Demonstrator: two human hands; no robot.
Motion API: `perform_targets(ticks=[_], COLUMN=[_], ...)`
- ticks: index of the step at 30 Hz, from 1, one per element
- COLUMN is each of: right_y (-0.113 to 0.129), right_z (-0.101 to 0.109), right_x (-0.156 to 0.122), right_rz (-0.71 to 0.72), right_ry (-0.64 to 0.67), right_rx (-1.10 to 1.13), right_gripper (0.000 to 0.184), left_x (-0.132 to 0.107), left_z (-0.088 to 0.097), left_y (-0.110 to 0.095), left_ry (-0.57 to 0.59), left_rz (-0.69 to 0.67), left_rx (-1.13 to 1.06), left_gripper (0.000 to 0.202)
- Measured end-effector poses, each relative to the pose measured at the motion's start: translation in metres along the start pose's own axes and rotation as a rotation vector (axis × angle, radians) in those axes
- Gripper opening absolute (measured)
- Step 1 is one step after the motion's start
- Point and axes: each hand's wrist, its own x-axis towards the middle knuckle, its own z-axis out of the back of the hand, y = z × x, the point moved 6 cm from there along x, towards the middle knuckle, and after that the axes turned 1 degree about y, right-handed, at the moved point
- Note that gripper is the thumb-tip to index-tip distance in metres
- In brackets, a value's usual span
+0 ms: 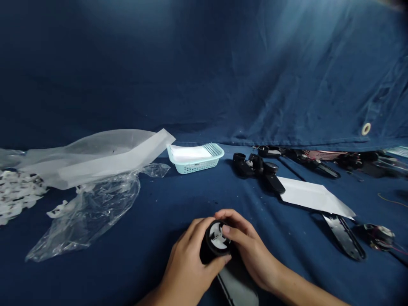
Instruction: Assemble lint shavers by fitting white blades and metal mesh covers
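A black plastic housing (209, 248) with a round open end and a long grey-black handle (238, 284) is between my hands, low in the middle of the head view. Inside its round end sits a white plastic insert (218, 238) with cut-outs. My left hand (190, 257) is closed around the left side of the round end, thumb at the near rim. From the right, my right hand (251, 246) grips the far and right side, fingers curled behind the rim and thumb touching the insert. My right hand partly hides the handle.
Several similar black housings (273, 182) lie right of centre beside white paper (314, 196). Farther right are a black half shell (344, 238) and a wired motor-like part (379, 236). A pale blue basket (199, 165) stands behind; plastic bags (105, 208) and white pieces (17, 193) lie left.
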Motion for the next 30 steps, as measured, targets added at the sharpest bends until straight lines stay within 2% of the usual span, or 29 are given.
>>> perform_targets(ticks=[4,8,14,18,25,30], right_y=[-0.001,-0.003,-0.005,-0.007,0.002,0.006], right_z=[-0.001,-0.001,-0.005,-0.006,-0.013,-0.015], right_x=[-0.002,-0.001,-0.001,-0.005,-0.01,-0.014], right_rz=[-0.018,-0.063,-0.105,-0.092,-0.092,-0.1], right_ry=[-0.007,-0.044,0.045,0.11,0.223,0.283], right_rx=[-0.004,0.032,0.001,-0.002,-0.128,-0.185], right_gripper=[0.022,0.037,0.035,0.035,0.048,0.054], left_x=[-0.001,-0.002,-0.006,-0.012,-0.017,-0.019], left_z=[0.0,-0.001,0.0,0.004,0.009,0.015], left_y=[-0.002,-0.001,0.0,-0.007,-0.016,-0.02], left_ry=[-0.014,-0.032,-0.053,-0.115,-0.194,-0.218], left_rz=[-0.019,-0.062,-0.092,-0.183,-0.335,-0.401], left_rx=[0.019,0.066,0.133,0.191,0.357,0.367], left_gripper=[0.058,0.061,0.065,0.065,0.061,0.05])
